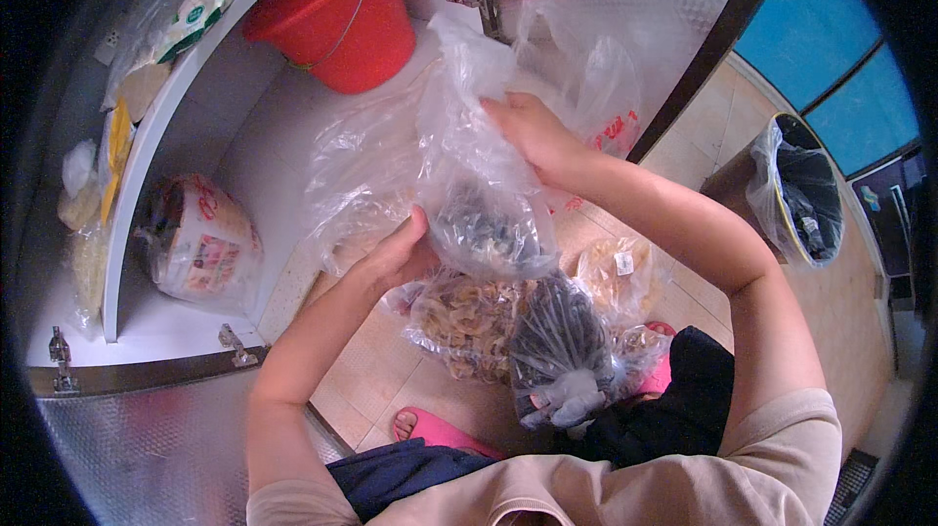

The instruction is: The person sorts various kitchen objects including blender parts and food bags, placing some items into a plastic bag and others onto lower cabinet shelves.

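Observation:
A clear plastic bag (pixel 487 222) with dark dried pieces at its bottom is held up before me. My right hand (pixel 531 134) grips its upper side. My left hand (pixel 403 251) supports its lower left side, thumb raised; its other fingers are partly hidden. Below lie a bag of brown curled dried food (pixel 469 321), a knotted clear bag of dark contents (pixel 560 343), a bag of yellowish food with a small label (pixel 619 273) and a smaller bag (pixel 641 357). More clear plastic bags (pixel 366 174) lie beyond my left hand.
A red bucket (pixel 359 28) and a bagged tub (pixel 209 247) stand inside the open cabinet. Packets lie beyond its white divider (pixel 154 123). An open cabinet door (pixel 154 445) is at lower left, a lined trash bin (pixel 799 189) at right. Pink slippers (pixel 447 434) are on the tiled floor.

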A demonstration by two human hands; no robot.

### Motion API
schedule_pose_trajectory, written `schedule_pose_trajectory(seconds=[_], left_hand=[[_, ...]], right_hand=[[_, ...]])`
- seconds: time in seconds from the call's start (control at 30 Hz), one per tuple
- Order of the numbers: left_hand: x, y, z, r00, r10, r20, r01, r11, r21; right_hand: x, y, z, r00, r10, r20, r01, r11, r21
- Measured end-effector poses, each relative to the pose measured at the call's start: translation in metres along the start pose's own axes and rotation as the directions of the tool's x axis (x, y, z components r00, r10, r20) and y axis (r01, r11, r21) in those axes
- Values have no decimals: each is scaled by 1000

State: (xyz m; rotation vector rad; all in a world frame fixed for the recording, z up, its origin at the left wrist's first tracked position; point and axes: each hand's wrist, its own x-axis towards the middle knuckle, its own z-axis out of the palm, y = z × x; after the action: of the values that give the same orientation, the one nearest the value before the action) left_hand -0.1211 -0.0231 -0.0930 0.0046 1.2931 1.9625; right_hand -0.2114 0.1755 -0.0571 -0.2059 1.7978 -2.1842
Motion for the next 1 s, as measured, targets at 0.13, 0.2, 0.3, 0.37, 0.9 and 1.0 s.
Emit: schedule_pose_trajectory(seconds=[0.13, 0.2, 0.3, 0.37, 0.9, 1.0], left_hand=[[3, 5, 3, 999, -51, 15, 51, 997, -58], [4, 7, 13, 996, -78, -43, 78, 997, -6], [9, 10, 19, 989, -146, 14, 147, 987, -70], [7, 14, 28, 982, -147, -116, 148, 989, -5], [-7, 45, -37, 1000, -21, 3, 12, 689, 724], [-6, 41, -36, 976, 166, 142, -200, 939, 279]], right_hand=[[-5, 0, 15, 998, -3, 57, 14, 980, -199], [-8, -4, 21, 997, -28, 65, 47, 952, -303], [-11, -6, 22, 993, -89, 78, 115, 885, -451], [-14, -8, 21, 993, -97, 72, 119, 888, -445], [-20, -52, 11, 977, 37, 210, -47, 998, 46], [-23, -45, 21, 980, 100, 172, -90, 994, -67]])
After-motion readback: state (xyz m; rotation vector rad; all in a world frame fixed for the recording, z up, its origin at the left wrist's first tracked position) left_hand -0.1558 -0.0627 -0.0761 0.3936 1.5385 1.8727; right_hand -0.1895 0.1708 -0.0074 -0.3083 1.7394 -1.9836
